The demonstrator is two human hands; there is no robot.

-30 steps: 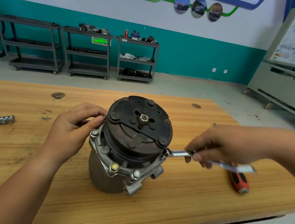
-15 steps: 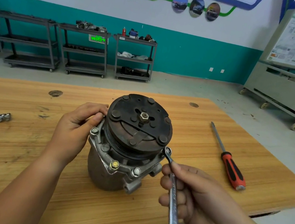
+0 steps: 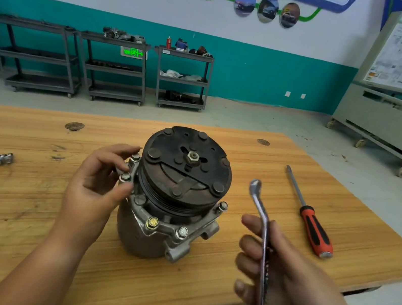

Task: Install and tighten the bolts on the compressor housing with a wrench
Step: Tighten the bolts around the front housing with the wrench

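We are gripping the wrench (image 3: 265,253) in our right hand (image 3: 284,281), fingers curled round its lower shaft, and the ring end is pointing up, free in the air. Our left hand (image 3: 98,185) is holding the compressor housing (image 3: 153,237) by its left flange, with thumb and fingertips closing on the ear where two bolts (image 3: 125,176) are sitting. The housing is standing upright on the wooden table (image 3: 24,216), pulley face up, between our two hands. A screwdriver (image 3: 314,230) is lying further right, apart from everything.

To do this step well, we are judging that the ring must go fully down over the next bolt head, flat and not tilted, before any pull. The left hand should be bracing the housing against the turn.

Compared with half a second ago, the ring is no longer sitting on the right-side bolt (image 3: 222,206). It is now lifted off and standing apart from it.
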